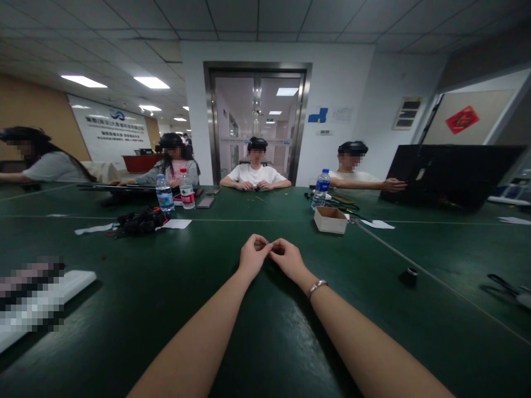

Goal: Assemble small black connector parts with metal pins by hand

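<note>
My left hand (254, 257) and my right hand (287, 257) meet fingertip to fingertip above the green table (174, 276), near the middle of the view. Thumb and fingers of each hand are pinched together. Something tiny and dark may sit between the fingertips, too small to name. A silver bracelet (317, 288) circles my right wrist. Beyond my right hand stands an open cardboard box (331, 222).
Two bottles (165, 194) and a heap of black items (143, 221) lie back left. Another bottle (321, 190), cables and a black monitor (448, 174) are back right. A small black object (409, 276) lies at right. Several people sit around the table.
</note>
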The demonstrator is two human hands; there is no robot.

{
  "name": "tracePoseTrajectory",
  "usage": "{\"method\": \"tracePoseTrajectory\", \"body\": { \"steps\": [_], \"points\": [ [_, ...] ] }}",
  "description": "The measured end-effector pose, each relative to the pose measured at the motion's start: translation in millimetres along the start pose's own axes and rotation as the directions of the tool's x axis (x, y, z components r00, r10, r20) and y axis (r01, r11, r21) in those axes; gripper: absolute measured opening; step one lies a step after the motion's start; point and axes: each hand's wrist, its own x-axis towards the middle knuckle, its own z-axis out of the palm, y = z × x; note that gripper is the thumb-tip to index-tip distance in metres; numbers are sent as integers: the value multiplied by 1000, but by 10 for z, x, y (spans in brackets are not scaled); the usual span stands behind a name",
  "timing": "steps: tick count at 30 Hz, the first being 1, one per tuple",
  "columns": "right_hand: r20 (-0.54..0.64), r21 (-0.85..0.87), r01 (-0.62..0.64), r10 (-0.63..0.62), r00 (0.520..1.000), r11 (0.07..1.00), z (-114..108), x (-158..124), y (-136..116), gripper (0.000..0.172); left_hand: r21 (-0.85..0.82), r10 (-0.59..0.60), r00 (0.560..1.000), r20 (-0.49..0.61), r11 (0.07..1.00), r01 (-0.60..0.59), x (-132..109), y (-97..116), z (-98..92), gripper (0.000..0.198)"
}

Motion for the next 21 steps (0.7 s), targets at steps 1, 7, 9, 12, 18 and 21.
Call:
{"method": "tracePoseTrajectory", "body": {
  "steps": [1, 7, 9, 12, 18, 21],
  "points": [
    [-1, -6, 1, -1, 1000, 1000, -2, -1, -6, 14, 22, -10, 1000, -4, 1000, 10, 2, 0, -2, 19],
    [-3, 8, -12, 12, 1000, 1000, 4, 2, -12, 18, 126, -47, 997, -56, 991, 54, 31, -35, -4, 20],
    [-1, 34, -22, 22, 1000, 999, 14, 6, -2, 23, 132, -63, 995, -79, 989, 73, 49, -70, -2, 21],
    [-9, 36, -12, 13, 1000, 999, 24, 13, 16, 21, 147, -89, 992, -89, 984, 101, 72, -113, -5, 24],
    [-20, -39, 39, -40, 999, 998, 11, -3, -3, 14, 230, -126, 988, -86, 963, 142, 69, -74, -25, 33],
    [-30, -87, 71, -73, 997, 994, 0, -11, -34, 11, 260, -135, 988, -80, 954, 151, 68, -63, -30, 34]
  ]
}}
